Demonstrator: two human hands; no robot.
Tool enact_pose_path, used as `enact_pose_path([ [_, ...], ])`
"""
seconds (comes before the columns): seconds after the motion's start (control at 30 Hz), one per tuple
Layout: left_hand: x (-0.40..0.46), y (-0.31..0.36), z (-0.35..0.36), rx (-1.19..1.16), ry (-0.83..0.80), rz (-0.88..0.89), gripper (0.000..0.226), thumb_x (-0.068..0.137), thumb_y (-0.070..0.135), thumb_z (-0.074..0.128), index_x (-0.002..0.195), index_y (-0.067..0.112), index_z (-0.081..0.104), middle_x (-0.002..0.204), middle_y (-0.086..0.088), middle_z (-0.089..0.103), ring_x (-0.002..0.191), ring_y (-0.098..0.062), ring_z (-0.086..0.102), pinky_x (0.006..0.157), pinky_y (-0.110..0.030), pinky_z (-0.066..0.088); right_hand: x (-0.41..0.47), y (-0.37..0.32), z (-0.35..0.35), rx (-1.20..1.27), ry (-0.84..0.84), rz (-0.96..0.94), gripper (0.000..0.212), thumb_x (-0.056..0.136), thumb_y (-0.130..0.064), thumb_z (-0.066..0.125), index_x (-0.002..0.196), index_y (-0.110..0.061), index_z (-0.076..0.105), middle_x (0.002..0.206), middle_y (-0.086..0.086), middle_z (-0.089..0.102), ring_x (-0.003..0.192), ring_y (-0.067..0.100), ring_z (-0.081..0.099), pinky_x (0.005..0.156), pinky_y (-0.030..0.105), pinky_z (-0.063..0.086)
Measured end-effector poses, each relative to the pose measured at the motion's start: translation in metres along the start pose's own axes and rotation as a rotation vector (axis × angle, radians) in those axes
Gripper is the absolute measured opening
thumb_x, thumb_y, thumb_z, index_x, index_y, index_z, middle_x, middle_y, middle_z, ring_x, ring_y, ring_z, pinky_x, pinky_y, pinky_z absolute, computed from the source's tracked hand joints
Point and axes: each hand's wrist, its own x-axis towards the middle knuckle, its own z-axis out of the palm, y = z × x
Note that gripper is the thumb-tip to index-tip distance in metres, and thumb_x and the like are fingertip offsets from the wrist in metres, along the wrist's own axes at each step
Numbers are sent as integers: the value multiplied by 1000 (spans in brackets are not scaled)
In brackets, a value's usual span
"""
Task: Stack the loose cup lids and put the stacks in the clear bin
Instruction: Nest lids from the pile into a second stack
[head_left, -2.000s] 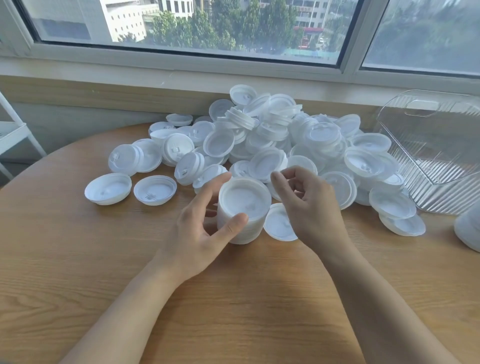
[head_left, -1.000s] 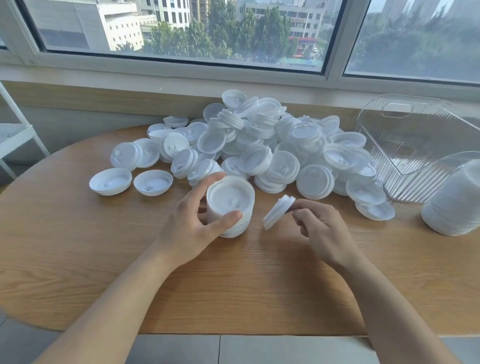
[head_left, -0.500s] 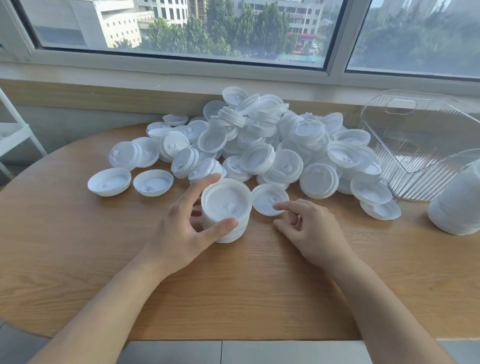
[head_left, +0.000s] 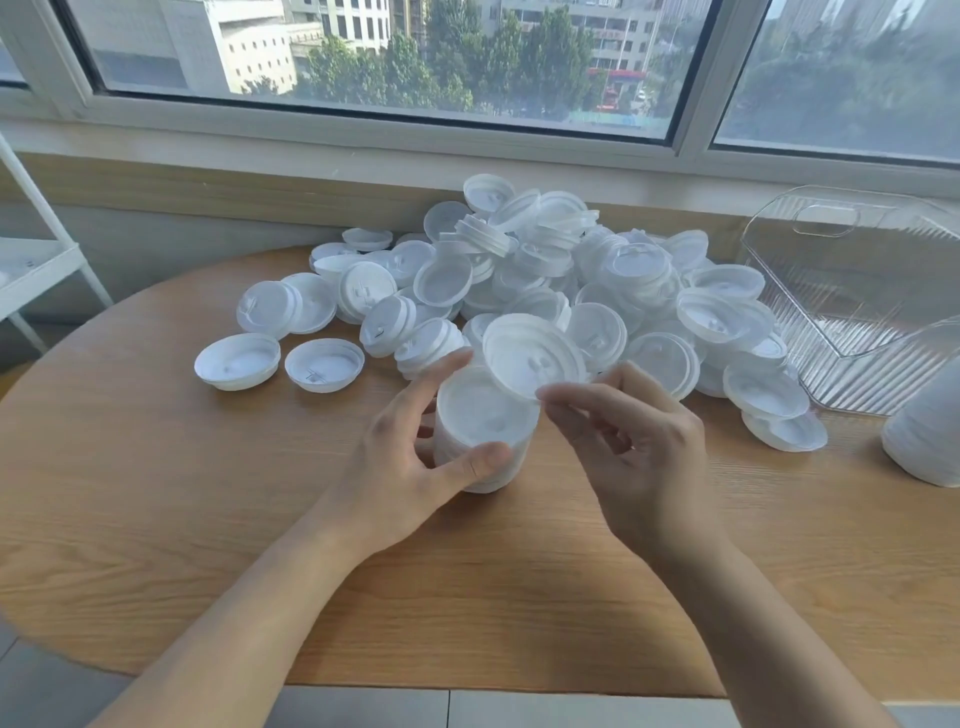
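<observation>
My left hand (head_left: 410, 467) grips a short stack of white cup lids (head_left: 480, 431) standing on the round wooden table (head_left: 156, 493), thumb in front and fingers behind. My right hand (head_left: 634, 452) pinches the near rim of a single white lid (head_left: 532, 358), which hangs tilted, hollow side up, just above the stack. Behind them lies a big heap of loose white lids (head_left: 545, 275). The clear ribbed bin (head_left: 857, 291) stands at the right by the window.
Two lone upturned lids (head_left: 239, 361) (head_left: 324, 364) lie at the left of the heap. A tall finished stack of lids (head_left: 930, 421) stands at the right edge. A white shelf frame (head_left: 36, 260) is at the far left; the table's near edge curves below my forearms.
My right hand picked a lid up off the table beside the stack and raised it over the stack's top. My left hand stayed around the stack.
</observation>
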Motion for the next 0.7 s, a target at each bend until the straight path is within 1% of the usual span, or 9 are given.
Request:
enact_pose_path([
  [0.07, -1, 0, -1, 12, -3, 9, 98, 70, 83, 76, 154, 61, 30, 145, 23, 56, 131, -5, 57, 107, -38, 53, -3, 1, 4, -29, -65, -52, 12, 99, -27, 72, 104, -24, 82, 84, -14, 52, 63, 9, 49, 60, 20, 40],
  [0.13, -2, 1, -3, 31, 3, 20, 100, 73, 77, 77, 157, 58, 25, 145, 25, 56, 134, 0, 54, 110, -31, 48, -5, 4, 7, -81, -113, -122, 15, 100, -31, 69, 105, -26, 82, 86, -15, 53, 61, 6, 47, 55, 27, 43],
  [0.2, -3, 3, -3, 43, 7, 29, 100, 76, 73, 78, 158, 55, 25, 144, 26, 56, 134, 5, 52, 110, -25, 45, -6, 4, 7, -114, -143, -167, 15, 100, -31, 68, 106, -26, 81, 88, -14, 54, 63, 1, 44, 55, 26, 43],
  [0.27, -3, 3, -4, 56, 5, 41, 98, 76, 75, 76, 158, 55, 26, 143, 27, 57, 134, 4, 53, 110, -26, 45, -6, 4, 7, -119, -158, -186, 15, 101, -31, 68, 107, -26, 80, 89, -14, 53, 64, 0, 42, 56, 23, 42],
  [0.33, -3, 3, -4, 61, 0, 54, 98, 74, 79, 74, 157, 56, 27, 143, 29, 56, 135, 3, 52, 110, -28, 45, -6, 3, 6, -100, -161, -182, 18, 102, -33, 66, 113, -27, 79, 89, -16, 52, 64, 1, 44, 58, 21, 41],
  [0.43, -3, 4, -3, 57, -8, 59, 93, 77, 82, 68, 156, 57, 27, 146, 28, 54, 136, 3, 52, 111, -27, 44, -5, -1, 5, -56, -160, -112, 33, 102, -42, 63, 132, -28, 70, 87, -18, 46, 67, 11, 51, 61, 24, 45],
  [0.5, -3, 4, -2, 58, -3, 62, 88, 81, 80, 65, 157, 54, 29, 149, 27, 53, 136, 3, 51, 111, -27, 44, -4, 0, 3, -86, -141, -50, 39, 103, -46, 60, 137, -29, 66, 84, -16, 46, 69, 17, 52, 62, 27, 47],
  [0.6, -3, 3, -1, 49, 2, 42, 83, 82, 78, 65, 155, 54, 34, 146, 30, 52, 133, 4, 54, 109, -30, 50, 1, 10, -2, -135, -57, 46, 32, 103, -44, 61, 131, -31, 69, 82, -12, 49, 70, 18, 53, 64, 26, 46],
  [0.7, -3, 2, -1, 28, -3, 29, 82, 79, 80, 66, 151, 56, 37, 143, 27, 56, 128, -3, 60, 104, -36, 56, 8, 34, -13, -176, 21, 185, 27, 99, -33, 68, 126, -29, 72, 80, -10, 52, 71, 16, 52, 68, 32, 48],
])
